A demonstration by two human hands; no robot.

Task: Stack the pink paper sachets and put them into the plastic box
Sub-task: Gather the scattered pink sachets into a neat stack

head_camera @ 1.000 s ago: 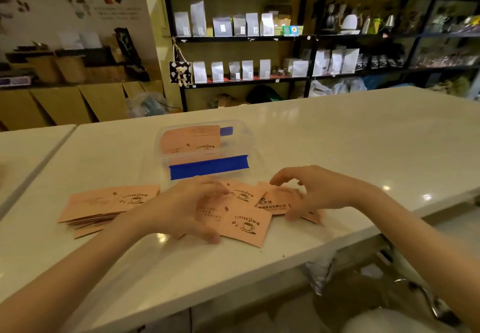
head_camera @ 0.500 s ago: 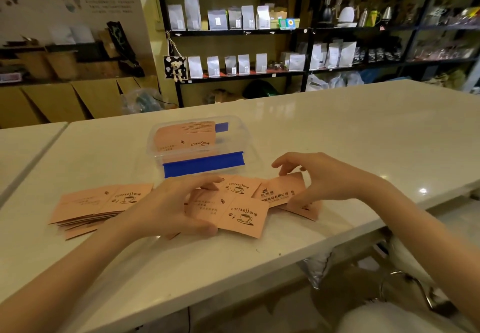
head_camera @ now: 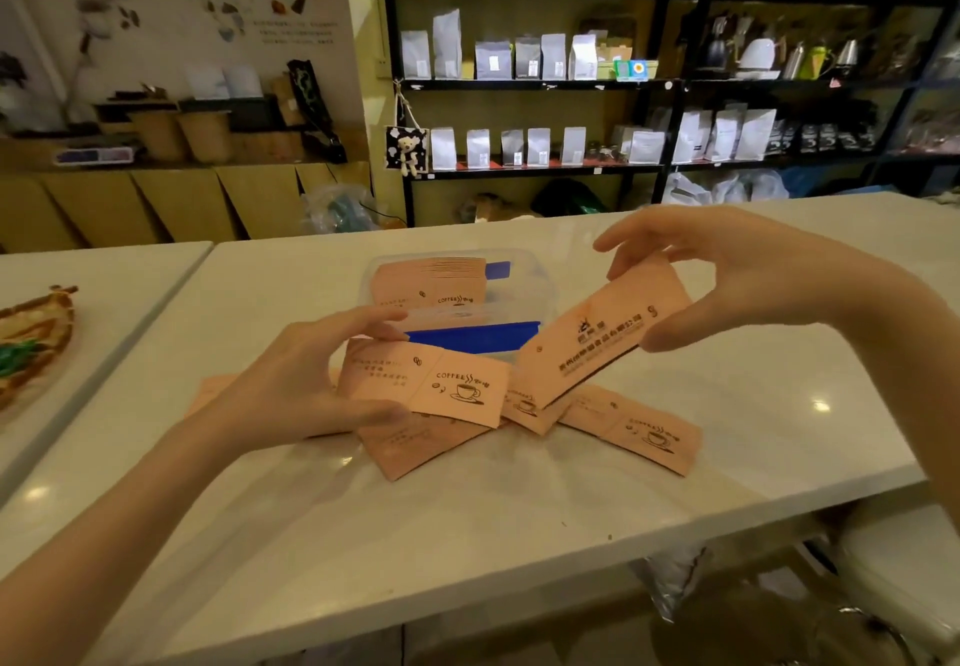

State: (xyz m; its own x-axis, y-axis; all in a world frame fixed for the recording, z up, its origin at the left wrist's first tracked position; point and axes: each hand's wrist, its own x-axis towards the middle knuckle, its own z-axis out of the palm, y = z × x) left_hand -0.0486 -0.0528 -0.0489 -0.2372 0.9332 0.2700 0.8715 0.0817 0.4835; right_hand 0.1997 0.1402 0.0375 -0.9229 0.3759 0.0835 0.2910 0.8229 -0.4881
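My left hand (head_camera: 296, 379) grips a pink paper sachet (head_camera: 431, 387) printed with a coffee cup, lifted just above the white table (head_camera: 467, 520). My right hand (head_camera: 727, 276) holds a second pink sachet (head_camera: 597, 343) tilted up, its lower end over the loose ones. Several more pink sachets (head_camera: 634, 429) lie scattered on the table under both hands. Behind them stands the clear plastic box (head_camera: 545, 296) with a blue clip on its near side and pink sachets (head_camera: 431, 283) inside.
A second white table (head_camera: 78, 281) stands to the left across a narrow gap, with a colourful woven object (head_camera: 31, 338) on it. Black shelves (head_camera: 649, 83) of white bags line the back wall. A stool (head_camera: 904, 577) sits below the table's near edge at right.
Both hands have risen off the table, each lifting one pink sachet. The camera has moved closer, and the pile at far left is hidden behind my left arm.
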